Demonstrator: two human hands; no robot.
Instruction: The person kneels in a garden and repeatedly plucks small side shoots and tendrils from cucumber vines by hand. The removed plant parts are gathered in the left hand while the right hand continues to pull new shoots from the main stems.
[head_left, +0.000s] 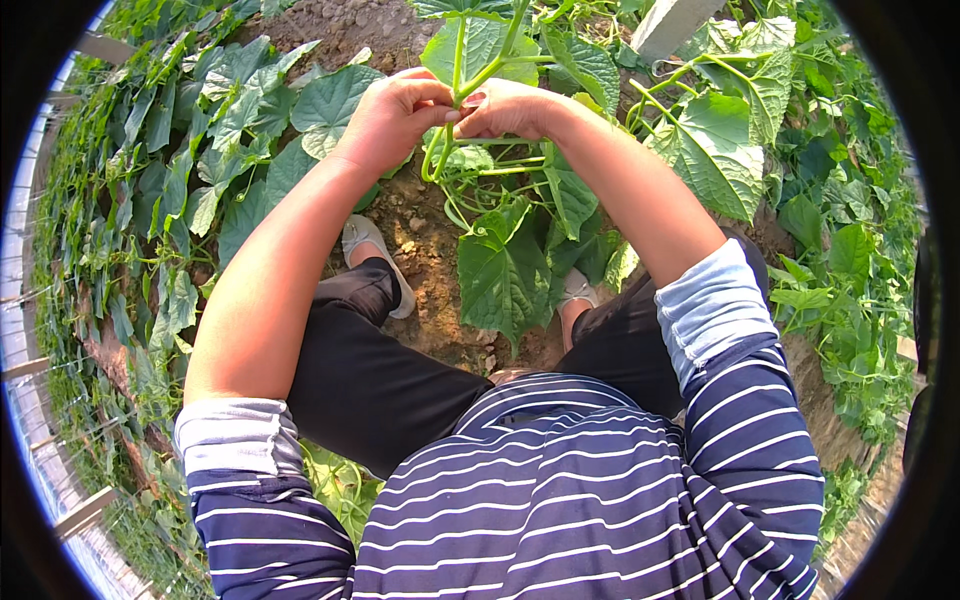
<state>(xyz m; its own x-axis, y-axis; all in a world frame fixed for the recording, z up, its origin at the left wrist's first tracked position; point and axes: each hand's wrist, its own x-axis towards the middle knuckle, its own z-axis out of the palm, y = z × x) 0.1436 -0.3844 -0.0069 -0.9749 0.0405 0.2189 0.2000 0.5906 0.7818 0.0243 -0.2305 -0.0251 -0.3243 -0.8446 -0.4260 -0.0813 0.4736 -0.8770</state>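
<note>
Both of my hands meet at a green vine stem (487, 69) with broad lobed leaves, before me near the top of the view. My left hand (405, 112) pinches the stem between thumb and fingertips. Close against it on the other side, my right hand (506, 109) has its fingers bent at the same stem, with a small clear, shiny piece (474, 99) at the fingertips. Below the hands the stem bends in a loop (435, 161), and thin tendrils hang there. A large leaf (502, 270) hangs lower, above the soil.
Dense leafy vines (225, 135) stand at the left, and more foliage (832, 240) at the right. A pale post (671, 26) rises at the top right. Bare brown soil (427, 255) lies between my shoes. Wooden bars (84, 511) show at the far left edge.
</note>
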